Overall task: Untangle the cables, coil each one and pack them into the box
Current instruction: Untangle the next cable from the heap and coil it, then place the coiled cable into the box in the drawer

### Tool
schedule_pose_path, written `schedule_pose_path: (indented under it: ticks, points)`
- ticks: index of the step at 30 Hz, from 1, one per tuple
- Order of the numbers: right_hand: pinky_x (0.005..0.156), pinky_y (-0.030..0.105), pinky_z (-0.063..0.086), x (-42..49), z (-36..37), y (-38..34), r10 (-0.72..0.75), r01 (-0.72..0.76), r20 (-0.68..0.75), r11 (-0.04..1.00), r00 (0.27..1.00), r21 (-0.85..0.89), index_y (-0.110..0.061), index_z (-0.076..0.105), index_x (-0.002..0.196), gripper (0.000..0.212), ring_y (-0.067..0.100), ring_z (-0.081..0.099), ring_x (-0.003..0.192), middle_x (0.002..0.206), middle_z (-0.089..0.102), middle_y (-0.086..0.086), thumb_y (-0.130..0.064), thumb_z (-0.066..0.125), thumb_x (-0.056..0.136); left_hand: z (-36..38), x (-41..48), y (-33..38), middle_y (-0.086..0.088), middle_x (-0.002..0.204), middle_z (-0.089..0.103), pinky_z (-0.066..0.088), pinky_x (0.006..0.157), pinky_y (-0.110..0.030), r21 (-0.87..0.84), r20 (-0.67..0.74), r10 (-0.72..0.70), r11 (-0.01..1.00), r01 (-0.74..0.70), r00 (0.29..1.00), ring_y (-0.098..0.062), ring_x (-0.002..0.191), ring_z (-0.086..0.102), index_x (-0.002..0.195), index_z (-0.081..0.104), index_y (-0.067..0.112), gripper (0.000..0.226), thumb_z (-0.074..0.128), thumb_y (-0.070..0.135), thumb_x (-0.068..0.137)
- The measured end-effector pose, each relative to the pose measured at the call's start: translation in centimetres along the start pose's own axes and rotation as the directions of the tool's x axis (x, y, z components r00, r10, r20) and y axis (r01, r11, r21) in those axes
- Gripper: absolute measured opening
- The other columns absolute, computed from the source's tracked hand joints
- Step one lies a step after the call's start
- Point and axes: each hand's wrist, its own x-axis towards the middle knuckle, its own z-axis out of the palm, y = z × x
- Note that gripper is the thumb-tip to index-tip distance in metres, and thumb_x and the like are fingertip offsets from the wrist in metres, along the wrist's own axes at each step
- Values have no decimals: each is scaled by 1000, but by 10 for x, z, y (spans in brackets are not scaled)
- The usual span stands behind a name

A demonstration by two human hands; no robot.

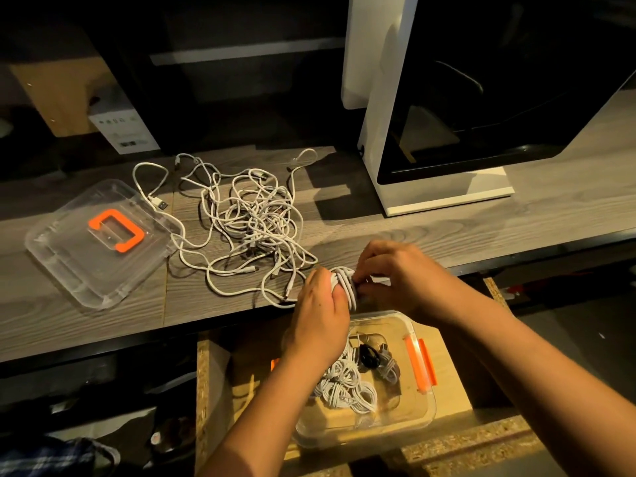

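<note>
A tangle of white cables (247, 222) lies spread on the wooden tabletop. At the table's near edge my left hand (321, 311) grips a small coil of white cable (344, 282). My right hand (399, 273) pinches the coil's right side with thumb and fingertips. Below the hands, on a lower wooden surface, stands the clear plastic box (423, 404) with orange latches. Inside it lie several coiled white cables (346, 383) and a dark coil (370, 358).
The box's clear lid (69, 253) with an orange handle lies on the table at left. A white-framed machine (444, 197) stands at back right. A cardboard box (65, 94) and a white carton (122, 132) sit behind the table.
</note>
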Motion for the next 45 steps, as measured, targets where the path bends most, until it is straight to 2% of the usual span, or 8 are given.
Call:
schedule_pose_path:
  ticks: [4,13,20,25,33,37,42,45]
  points:
    - [71,30,50,6,1,-3,-23,24,30,999,999,-37,-12,66,91,7,14,55,83,100,54,0,-12,62,85,-4,-1,5,-7,90,49,24,65,-26,-58,9,-86,995,87,996,-21,86,45,85,42,10,13,35,8,95]
    - [67,37,47,22,41,-21,243,-169,-312,955,919,245,-19,49,89,13,16,51,79,95,52,1,-7,49,92,-6,18,19,-19,98,55,20,66,-26,-99,-210,-247,968,231,946,-23,85,43,92,48,4,10,38,7,95]
    - [75,33,51,35,54,-17,447,-358,-191,858,874,368,-17,60,94,10,10,57,85,91,59,-7,-10,53,92,-4,23,9,-19,108,56,18,64,-23,9,-208,-289,955,297,935,-30,99,50,103,48,1,18,36,13,98]
    - [84,48,51,46,59,-17,725,-451,-112,533,680,716,-18,55,84,13,25,61,87,88,62,7,-20,49,95,-11,18,6,-16,106,54,19,62,-21,107,-305,-182,969,224,935,-27,93,49,107,47,2,17,38,12,96]
    - [65,14,37,45,49,-22,259,-183,-302,949,917,257,-9,64,87,5,10,49,76,86,53,-1,-13,62,88,-19,25,3,-23,111,57,21,64,-26,-90,-290,-346,938,334,892,-34,101,51,108,50,-1,19,40,8,95]
    - [65,39,51,36,53,-32,40,10,-390,992,920,126,-6,58,89,6,23,58,79,88,60,6,-9,52,88,-18,38,1,-23,112,61,47,86,-36,-503,-113,-599,723,474,793,-34,103,58,111,54,2,24,38,8,94]
    - [93,32,48,39,50,-48,-174,204,-342,978,923,54,0,62,95,16,30,62,108,102,66,17,-4,49,86,-48,43,0,2,35,49,36,34,-12,-823,170,-629,333,460,758,-6,30,47,66,48,9,30,37,-5,89]
    - [94,27,47,38,42,-43,-175,227,-290,961,941,159,-4,67,96,18,21,58,116,105,69,12,-8,59,80,-54,38,-5,4,49,59,39,38,-11,-757,118,-530,499,422,840,-3,41,53,79,54,15,27,37,-1,93]
